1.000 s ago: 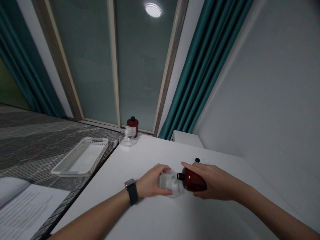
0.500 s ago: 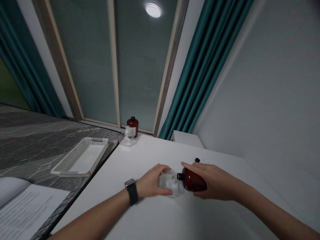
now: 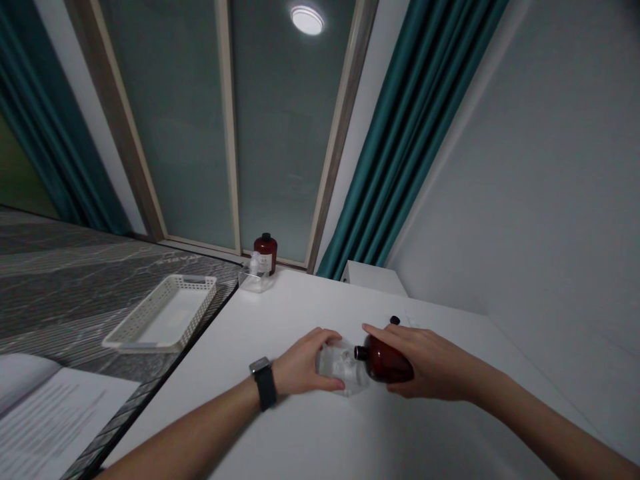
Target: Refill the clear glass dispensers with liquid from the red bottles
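My right hand (image 3: 425,363) is wrapped round a dark red-brown bottle (image 3: 387,363), tipped on its side with its open black neck pointing left. The neck is over a clear plastic container (image 3: 345,368). My left hand (image 3: 310,363), with a black watch at the wrist, grips that container from the left between thumb and fingers. Whether liquid leaves the bottle I cannot make out. Just beyond my right hand lies a small black cap (image 3: 395,320) on the white table (image 3: 320,300).
At the table's far left corner stand another red-brown bottle (image 3: 265,250) and a clear box (image 3: 254,280) with a whitish item in it. A white basket (image 3: 163,317) and an open book (image 3: 60,407) lie on the grey patterned surface to the left.
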The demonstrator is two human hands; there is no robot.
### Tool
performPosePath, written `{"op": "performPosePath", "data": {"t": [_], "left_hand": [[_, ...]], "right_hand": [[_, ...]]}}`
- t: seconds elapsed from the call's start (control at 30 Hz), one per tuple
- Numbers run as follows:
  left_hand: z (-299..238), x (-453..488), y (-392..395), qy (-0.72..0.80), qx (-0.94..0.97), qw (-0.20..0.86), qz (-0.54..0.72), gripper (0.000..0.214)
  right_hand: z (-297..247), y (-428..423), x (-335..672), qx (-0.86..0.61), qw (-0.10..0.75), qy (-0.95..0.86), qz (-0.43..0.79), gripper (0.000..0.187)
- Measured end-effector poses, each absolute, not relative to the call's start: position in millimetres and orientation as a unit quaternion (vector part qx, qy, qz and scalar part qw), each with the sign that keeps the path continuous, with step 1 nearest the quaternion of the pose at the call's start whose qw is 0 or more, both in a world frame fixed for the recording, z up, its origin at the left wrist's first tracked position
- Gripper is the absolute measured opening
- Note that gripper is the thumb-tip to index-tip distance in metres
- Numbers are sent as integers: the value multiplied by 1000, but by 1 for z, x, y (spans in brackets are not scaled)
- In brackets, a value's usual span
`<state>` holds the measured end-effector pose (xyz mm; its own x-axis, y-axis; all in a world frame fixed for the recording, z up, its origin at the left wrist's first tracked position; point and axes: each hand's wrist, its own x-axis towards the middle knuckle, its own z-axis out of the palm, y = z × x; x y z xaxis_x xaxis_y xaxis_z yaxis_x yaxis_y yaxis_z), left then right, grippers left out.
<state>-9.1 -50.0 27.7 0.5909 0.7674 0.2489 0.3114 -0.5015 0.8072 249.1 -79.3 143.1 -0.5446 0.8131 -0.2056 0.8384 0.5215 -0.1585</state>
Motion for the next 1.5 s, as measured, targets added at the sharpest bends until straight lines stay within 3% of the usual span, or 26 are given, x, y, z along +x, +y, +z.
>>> {"op": "performPosePath", "data": {"t": [1.5], "left_hand": [[23,-8,-50,333,813,365,308,68]], "right_hand": [[149,-79,246,473,80,870,-117,91]]}}
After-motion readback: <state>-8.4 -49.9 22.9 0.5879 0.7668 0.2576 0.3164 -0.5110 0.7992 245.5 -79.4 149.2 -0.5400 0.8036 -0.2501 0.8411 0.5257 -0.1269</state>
